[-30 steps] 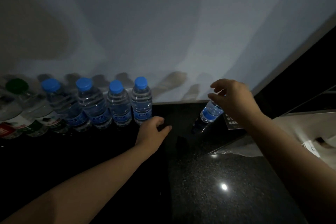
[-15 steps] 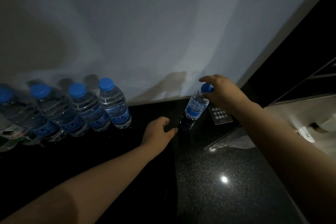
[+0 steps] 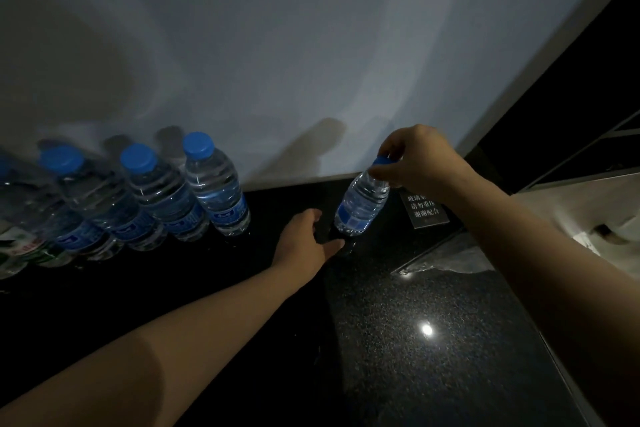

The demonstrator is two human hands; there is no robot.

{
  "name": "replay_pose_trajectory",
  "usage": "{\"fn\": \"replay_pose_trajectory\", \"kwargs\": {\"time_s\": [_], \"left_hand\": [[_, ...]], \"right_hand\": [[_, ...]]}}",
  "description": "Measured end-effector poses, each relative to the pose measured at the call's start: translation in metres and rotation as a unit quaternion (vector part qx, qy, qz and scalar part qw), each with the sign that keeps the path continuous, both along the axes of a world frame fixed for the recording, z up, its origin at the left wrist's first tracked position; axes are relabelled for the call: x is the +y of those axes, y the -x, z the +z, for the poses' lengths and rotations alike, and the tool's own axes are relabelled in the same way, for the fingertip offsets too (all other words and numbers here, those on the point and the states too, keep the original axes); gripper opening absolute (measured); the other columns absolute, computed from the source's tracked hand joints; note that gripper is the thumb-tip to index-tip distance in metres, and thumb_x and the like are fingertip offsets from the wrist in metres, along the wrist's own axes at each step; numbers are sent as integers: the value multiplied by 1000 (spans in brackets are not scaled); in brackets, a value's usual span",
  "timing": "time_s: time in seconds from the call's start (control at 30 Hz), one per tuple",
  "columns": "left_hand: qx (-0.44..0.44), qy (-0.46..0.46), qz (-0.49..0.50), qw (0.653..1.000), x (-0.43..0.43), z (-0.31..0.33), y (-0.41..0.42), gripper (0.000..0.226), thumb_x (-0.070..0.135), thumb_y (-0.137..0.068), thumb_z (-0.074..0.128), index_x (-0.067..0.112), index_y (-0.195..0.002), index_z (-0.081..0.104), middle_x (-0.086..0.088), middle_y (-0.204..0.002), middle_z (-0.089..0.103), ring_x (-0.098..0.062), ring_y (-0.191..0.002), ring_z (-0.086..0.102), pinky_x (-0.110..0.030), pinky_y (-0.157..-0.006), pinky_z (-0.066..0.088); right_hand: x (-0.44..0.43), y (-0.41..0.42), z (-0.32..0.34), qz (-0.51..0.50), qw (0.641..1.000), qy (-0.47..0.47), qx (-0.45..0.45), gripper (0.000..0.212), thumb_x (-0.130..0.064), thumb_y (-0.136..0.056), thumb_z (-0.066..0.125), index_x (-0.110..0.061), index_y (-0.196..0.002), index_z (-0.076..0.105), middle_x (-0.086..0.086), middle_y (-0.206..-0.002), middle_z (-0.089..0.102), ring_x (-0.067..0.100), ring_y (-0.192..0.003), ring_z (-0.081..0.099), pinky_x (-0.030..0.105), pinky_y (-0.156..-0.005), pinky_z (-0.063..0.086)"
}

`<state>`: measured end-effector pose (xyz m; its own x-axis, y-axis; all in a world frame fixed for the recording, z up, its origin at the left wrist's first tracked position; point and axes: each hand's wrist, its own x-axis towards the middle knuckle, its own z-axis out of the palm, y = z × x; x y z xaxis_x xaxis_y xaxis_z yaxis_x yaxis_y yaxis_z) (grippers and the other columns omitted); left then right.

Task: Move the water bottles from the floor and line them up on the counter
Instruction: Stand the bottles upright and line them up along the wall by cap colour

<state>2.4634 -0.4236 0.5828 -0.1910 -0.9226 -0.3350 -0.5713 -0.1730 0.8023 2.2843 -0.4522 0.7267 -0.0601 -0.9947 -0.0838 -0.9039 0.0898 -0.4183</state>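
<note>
Right hand (image 3: 419, 159) now has the last bottle (image 3: 362, 204) by its cap, fingers (image 3: 388, 146) pinching it. It's tipped and closer to the row (image 3: 214, 191) than a second ago, when it stood by the sign (image 3: 424, 210). Left hand (image 3: 304, 246) lies slack on the counter (image 3: 415, 374), gripping nothing. Nearly lined up, I'd say.

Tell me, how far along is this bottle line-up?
Done: a row of blue-capped bottles stands along the wall on the black counter, with more blurred at far left. In hand: the right-hand grip pinches another bottle by its cap, tilted, apart from the row; the left-hand grip rests open by its base. Left: standing it in line. The floor is out of view, so any remainder is unknown.
</note>
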Motion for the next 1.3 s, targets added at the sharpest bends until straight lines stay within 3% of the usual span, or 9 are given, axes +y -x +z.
{"fn": "replay_pose_trajectory", "kwargs": {"time_s": [0.1, 0.2, 0.4, 0.53, 0.67, 0.83, 1.07, 1.2, 1.3], "left_hand": [[58, -15, 30, 998, 1, 1, -3, 79, 20, -70, 84, 21, -138, 44, 2, -137, 49, -17, -123, 50, -40, -102, 48], [78, 21, 29, 996, 4, 2, -9, 55, 20, -67, 85, 33, -109, 53, 19, -109, 57, -7, -106, 56, -29, -93, 50], [80, 68, 41, 994, 1, -2, -21, 39, 23, -72, 81, 23, -107, 63, 7, -105, 68, -6, -96, 64, -29, -87, 55], [96, 37, 33, 994, -4, -11, -31, 42, 24, -73, 80, 28, -110, 61, 11, -107, 66, -4, -96, 62, -24, -86, 51], [114, 11, 1, 993, -13, -16, -43, 46, 18, -75, 79, 30, -115, 58, 19, -102, 59, -1, -96, 60, -12, -79, 46], [143, -36, -16, 989, -24, -20, -49, 55, 3, -79, 74, 18, -128, 53, -1, -126, 58, -19, -119, 55, -39, -103, 47], [151, 14, 44, 987, -16, -30, -50, 54, 1, -76, 75, 14, -125, 56, -4, -123, 61, -18, -115, 57, -37, -100, 49], [126, 37, 80, 988, -11, -39, -47, 42, 4, -76, 75, 15, -114, 60, 1, -111, 62, -15, -108, 59, -10, -80, 50], [148, -3, 128, 981, -8, -42, -45, 33, 7, -80, 71, 12, -111, 61, -7, -115, 63, -21, -112, 59, -30, -95, 52]], "right_hand": [[2, -17, 6, -9, 998, -16, -60, 23, -25, -77, 80, -6, -85, 68, 6, -77, 70, 14, -63, 69, 30, -62, 61], [3, -36, 6, -18, 996, -21, -87, 24, -22, -77, 79, -2, -83, 67, 11, -75, 72, 18, -62, 72, 34, -63, 62], [0, -69, -1, 5, 999, 5, -46, 28, -25, -77, 78, 1, -81, 67, 15, -78, 71, 26, -72, 70, 44, -68, 60], [-8, -78, -4, 40, 999, 6, 28, 33, -34, -81, 74, -2, -84, 69, 12, -82, 70, 20, -71, 66, 35, -66, 57], [-16, -76, -1, 97, 994, -40, 1, 25, -28, -82, 74, -7, -95, 70, 8, -95, 70, 17, -76, 65, 30, -68, 57], [-15, -75, 0, 206, 976, -45, 54, 35, -11, -80, 73, -13, -115, 66, 6, -111, 66, 12, -81, 52, 25, -74, 43], [-12, -73, -8, 212, 976, 3, 41, 27, -18, -81, 74, -9, -106, 67, 7, -100, 68, 14, -77, 56, 26, -70, 44], [-11, -79, -12, 191, 981, 10, 8, 26, -20, -81, 75, -7, -102, 67, 9, -96, 68, 20, -78, 61, 35, -73, 52], [-13, -85, -14, 183, 983, 16, 13, 27, -22, -80, 76, -5, -99, 67, 11, -94, 68, 23, -78, 60, 40, -75, 53]]}}
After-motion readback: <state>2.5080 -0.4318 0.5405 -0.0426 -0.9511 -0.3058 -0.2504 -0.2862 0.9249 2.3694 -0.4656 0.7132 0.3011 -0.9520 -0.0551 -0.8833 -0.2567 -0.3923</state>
